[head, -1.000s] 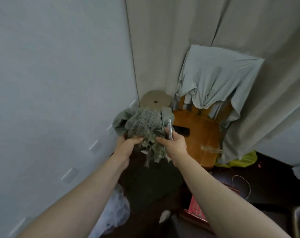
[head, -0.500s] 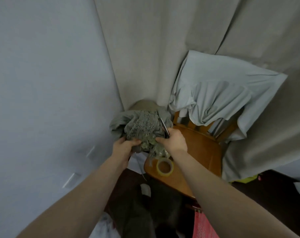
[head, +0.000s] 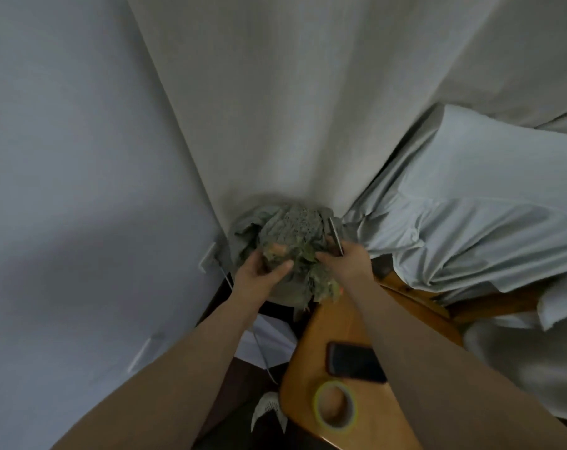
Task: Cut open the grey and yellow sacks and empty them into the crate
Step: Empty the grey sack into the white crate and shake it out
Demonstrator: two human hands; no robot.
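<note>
- Grey sack [head: 292, 228]: held up in the air in front of the curtain [head: 275, 108], over the near-left edge of the wooden seat [head: 337, 326]; ragged greenish stuff hangs from its torn underside.
- Left hand [head: 259, 274]: fingers and thumb curled into the torn part, gripping it.
- Right hand [head: 347, 264]: pinches the sack's other side, with a thin blade [head: 335, 235] tucked upright in the same grip.
- Doing it well, as I judge it: keep the blade pointed away from the left fingers, pull the tear wider with both hands, and tip the opening down only once it is over the crate, which is not in view.
- On the seat: a phone [head: 353, 362] and a tape roll [head: 335, 407], near enough to catch spill.
</note>
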